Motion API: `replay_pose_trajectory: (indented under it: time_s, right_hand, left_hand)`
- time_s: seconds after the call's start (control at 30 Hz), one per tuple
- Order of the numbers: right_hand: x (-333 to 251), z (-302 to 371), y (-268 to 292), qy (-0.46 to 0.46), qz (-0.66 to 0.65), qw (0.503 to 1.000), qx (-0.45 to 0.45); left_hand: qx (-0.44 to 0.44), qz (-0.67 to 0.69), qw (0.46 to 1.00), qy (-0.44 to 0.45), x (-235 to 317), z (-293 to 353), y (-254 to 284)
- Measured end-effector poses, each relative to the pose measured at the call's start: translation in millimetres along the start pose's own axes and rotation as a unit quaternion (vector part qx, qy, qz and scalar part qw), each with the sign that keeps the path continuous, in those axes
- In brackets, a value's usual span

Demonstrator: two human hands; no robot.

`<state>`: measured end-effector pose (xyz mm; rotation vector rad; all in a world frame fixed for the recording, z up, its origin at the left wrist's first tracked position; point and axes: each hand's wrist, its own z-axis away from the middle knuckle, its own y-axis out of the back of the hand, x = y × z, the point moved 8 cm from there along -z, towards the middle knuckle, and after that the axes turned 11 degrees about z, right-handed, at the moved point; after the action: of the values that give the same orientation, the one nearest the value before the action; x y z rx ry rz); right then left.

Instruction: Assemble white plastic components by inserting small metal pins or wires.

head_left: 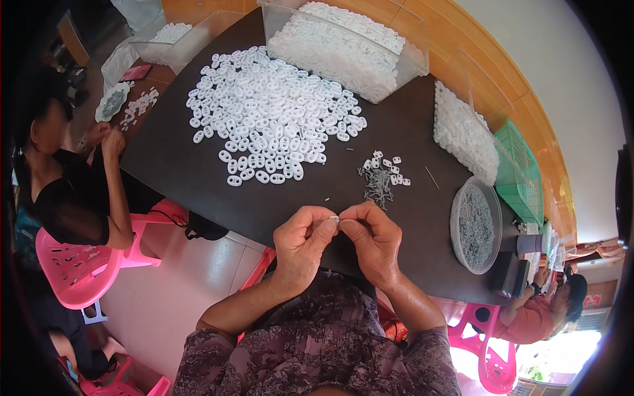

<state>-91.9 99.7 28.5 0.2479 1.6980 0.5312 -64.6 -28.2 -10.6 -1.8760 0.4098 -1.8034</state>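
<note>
Just inside the worktop's (413,251) near edge, the left hand (302,241) and right hand (375,239) pinch a small white piece (335,218) between them. Beyond sit loose grey screw-like pins (378,190); a thin stick (431,177) lies between those and a round bowl (456,224) by the right edge. White two-holed ovals (277,112) heap toward the far edge, before a clear bin (415,58).

A dark plum shirt (317,350) is worn, mottled with a paler mauve, leafy-looking print, its short, wide left sleeve (211,356) and matching right sleeve (426,356) at either side of the shirt's front, with forearms (247,303), left hand (300,244) and right hand (378,244) bare beyond it.
</note>
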Motion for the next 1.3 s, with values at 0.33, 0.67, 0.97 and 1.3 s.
replay_pose_trajectory:
  time_s: [0.33, 0.67, 0.97, 1.3]
  right_hand:
    - [-22, 1, -3, 0.160, 0.132, 0.975, 0.075]
    - [-16, -2, -8, 0.128, 0.086, 0.986, 0.057]
    - [-2, -2, -2, 0.010, 0.011, 1.000, -0.017]
    - [8, -3, -7, -0.005, 0.004, 1.000, -0.013]
  left_hand:
    - [0.019, -0.107, 0.988, -0.114, 1, 4, 3]
    - [0.026, 0.036, 0.997, -0.063, 2, 2, 4]
    - [0.011, 0.017, 0.999, -0.049, 1, 2, 3]
    - [0.031, -0.030, 0.997, -0.061, 2, 3, 3]
